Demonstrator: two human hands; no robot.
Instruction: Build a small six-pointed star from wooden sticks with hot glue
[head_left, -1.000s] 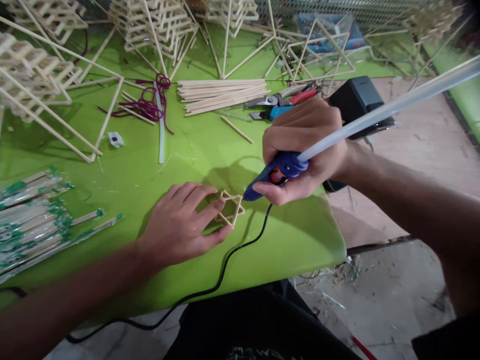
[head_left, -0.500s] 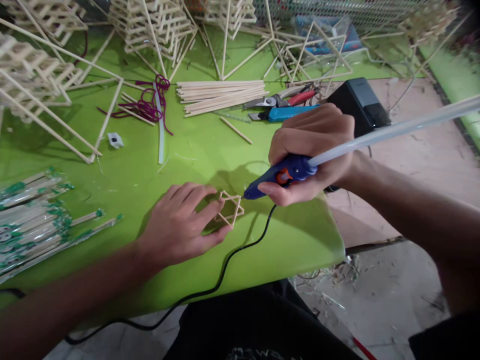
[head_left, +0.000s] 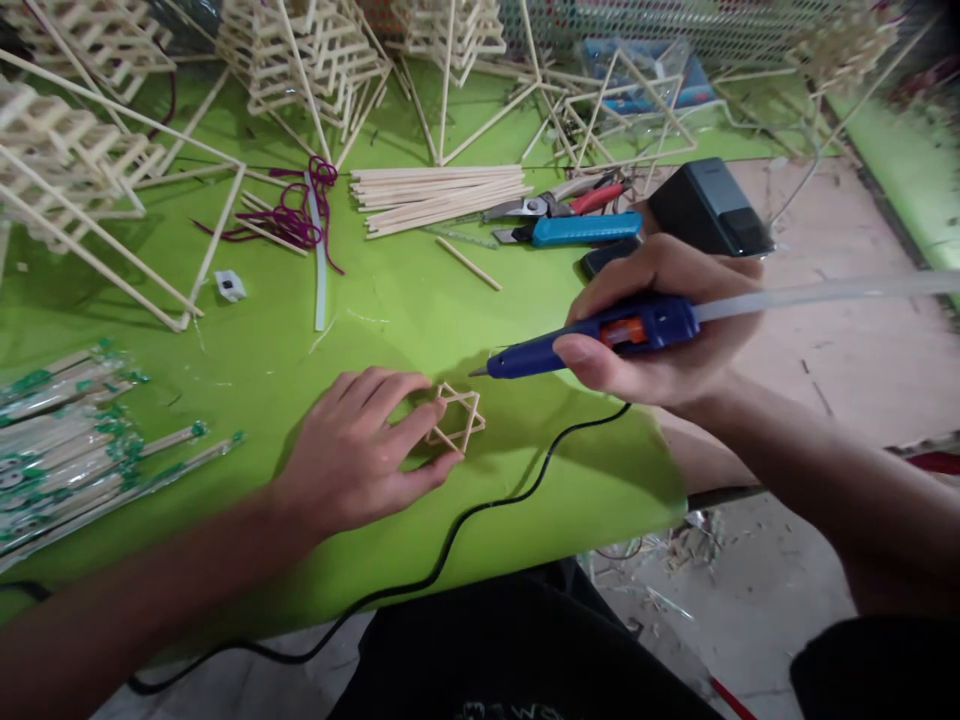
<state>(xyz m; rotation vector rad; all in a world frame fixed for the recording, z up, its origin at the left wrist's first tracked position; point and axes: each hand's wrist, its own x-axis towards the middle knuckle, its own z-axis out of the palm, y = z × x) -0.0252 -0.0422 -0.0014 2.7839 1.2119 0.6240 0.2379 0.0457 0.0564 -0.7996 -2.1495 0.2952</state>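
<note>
— So, what's under you?

— Your green table (head_left: pixel 247 350), covered along its far edge with stacked stick frames (head_left: pixel 300 50) and open triangles. A bundle of loose sticks (head_left: pixel 442 195) lies past the middle, with a purple cord (head_left: pixel 296 215) to its left and blue-handled cutters (head_left: pixel 574 228) and a black box (head_left: pixel 709 210) to its right. Wrapped stick packets (head_left: pixel 67 440) sit at the near left.

— And my hands?

— Your right hand (head_left: pixel 667 335) is wrapped around the blue glue gun (head_left: pixel 592 340), fingers pressed tight on its body, a clear glue stick (head_left: pixel 825 295) jutting out the back. The nozzle points left and hangs just above the table, a little apart from the star. Its black cable (head_left: pixel 480 515) runs off the near edge.

— The left?

— Your left hand (head_left: pixel 360 450) lies flat with fingers spread, and the fingertips press on the left side of the small stick star (head_left: pixel 457 420). The star lies flat near the front edge, between your two hands.
</note>
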